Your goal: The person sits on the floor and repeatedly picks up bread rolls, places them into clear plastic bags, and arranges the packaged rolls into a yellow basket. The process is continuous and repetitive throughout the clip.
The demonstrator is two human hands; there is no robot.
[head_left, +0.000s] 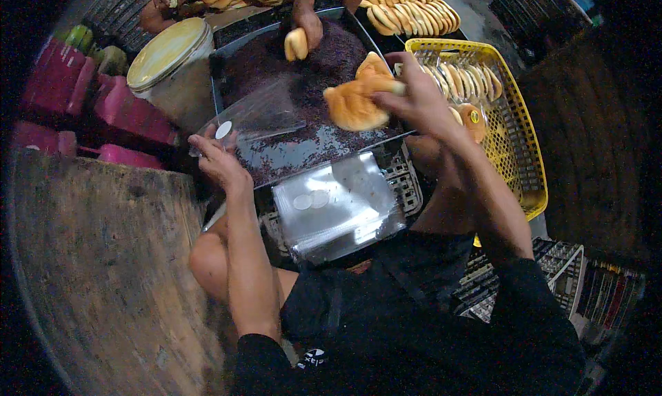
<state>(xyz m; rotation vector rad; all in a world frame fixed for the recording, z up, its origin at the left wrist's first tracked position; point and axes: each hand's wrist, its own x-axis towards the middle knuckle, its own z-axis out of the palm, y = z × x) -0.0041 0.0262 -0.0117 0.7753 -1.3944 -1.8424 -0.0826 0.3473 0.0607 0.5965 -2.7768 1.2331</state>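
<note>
My left hand [220, 158] grips one end of a clear plastic bag [264, 111] that bears a white round label. The bag slants over the near left part of a metal tray [305, 161] holding dark sprinkles [248, 60]. Above the tray's right side, my right hand [414, 96] holds golden bread buns [357, 104]; how many is unclear. Below the tray, close to my lap, lies a stack of clear plastic bags [336, 215], also with white round labels. It rests on a plastic crate [406, 181].
Another person's hand [309, 29] holds a folded bun [296, 44] over the sprinkles. Bagged buns sit in a yellow plastic basket [538, 173] at right. Rows of buns [414, 13] lie behind. At left stand a lidded bucket [170, 55], pink containers [132, 109] and a wooden surface [103, 261].
</note>
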